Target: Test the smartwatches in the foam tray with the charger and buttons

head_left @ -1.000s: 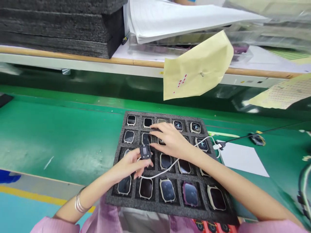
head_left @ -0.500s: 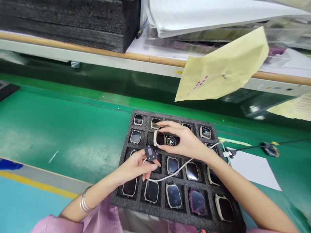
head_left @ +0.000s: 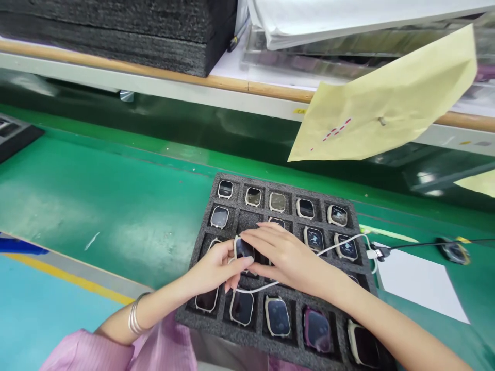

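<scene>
A black foam tray [head_left: 286, 186] lies on the green bench, holding several smartwatches in rectangular slots. One second-row slot shows only dark foam. Between my hands is a smartwatch with a pale frame [head_left: 243, 249], its left edge against my left hand [head_left: 214, 267] and my right hand [head_left: 280, 253] pressing over its right side. A white charging cable [head_left: 336, 249] runs beneath my right wrist towards the right of the tray. The small dark charger puck is hidden, and my hands cover the slots beneath them.
A stack of dark foam sheets [head_left: 116, 36] sits on a wood-edged shelf behind. A yellow envelope [head_left: 379, 108] hangs in front of that shelf. On the bench at right lie a white paper sheet [head_left: 419, 283] and a watch [head_left: 453, 251] on a black cable.
The smartwatch has left its second-row slot and moved towards my left hand. My hands have closed together, and the charger puck has gone from sight. The whole view has shifted slightly.
</scene>
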`<state>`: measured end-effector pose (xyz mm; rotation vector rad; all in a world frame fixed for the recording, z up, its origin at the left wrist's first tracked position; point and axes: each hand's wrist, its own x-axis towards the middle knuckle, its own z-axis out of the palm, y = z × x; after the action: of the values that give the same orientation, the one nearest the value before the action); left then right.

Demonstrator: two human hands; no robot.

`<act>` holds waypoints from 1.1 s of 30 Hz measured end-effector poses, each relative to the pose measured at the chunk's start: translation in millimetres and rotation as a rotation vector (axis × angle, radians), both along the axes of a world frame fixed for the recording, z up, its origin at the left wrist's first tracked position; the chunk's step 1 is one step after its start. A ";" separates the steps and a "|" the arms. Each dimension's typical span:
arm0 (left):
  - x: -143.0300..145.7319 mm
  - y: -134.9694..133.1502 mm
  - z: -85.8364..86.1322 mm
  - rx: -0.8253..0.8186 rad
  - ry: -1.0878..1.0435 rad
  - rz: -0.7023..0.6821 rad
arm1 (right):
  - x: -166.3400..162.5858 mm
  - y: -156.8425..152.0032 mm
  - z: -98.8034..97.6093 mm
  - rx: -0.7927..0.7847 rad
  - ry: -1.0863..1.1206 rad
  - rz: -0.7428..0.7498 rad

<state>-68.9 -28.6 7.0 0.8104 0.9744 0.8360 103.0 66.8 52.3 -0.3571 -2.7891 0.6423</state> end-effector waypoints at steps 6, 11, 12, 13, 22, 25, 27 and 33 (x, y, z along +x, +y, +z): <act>2.0 -1.5 -2.0 -0.022 -0.038 0.018 | 5.4 -5.7 -19.0 -0.080 0.121 -0.039; 1.6 -0.6 -2.4 -0.027 -0.048 0.034 | 7.5 -5.1 -30.3 -0.086 0.214 -0.028; 1.6 -0.7 -2.8 -0.027 -0.047 0.037 | 7.6 -4.5 -30.7 -0.104 0.220 -0.020; 1.7 -0.8 -3.3 -0.027 -0.049 0.039 | 7.8 -3.9 -30.9 -0.123 0.221 -0.015; 3.1 -3.9 -0.7 -0.033 0.004 0.026 | 10.4 -9.0 -29.8 -0.270 0.209 -0.036; 2.7 -4.6 1.2 -0.034 0.027 0.020 | 10.9 -10.2 -28.8 -0.320 0.192 -0.033; 2.5 -4.9 1.7 -0.032 0.033 0.019 | 11.1 -10.4 -28.4 -0.333 0.187 -0.036; 2.1 -5.5 -0.8 -0.033 0.021 0.017 | 11.4 -11.1 -28.2 -0.329 0.196 -0.040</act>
<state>-66.9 -34.2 6.2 0.7850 1.0119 0.8258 114.4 55.7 24.1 -0.3886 -2.4833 1.0689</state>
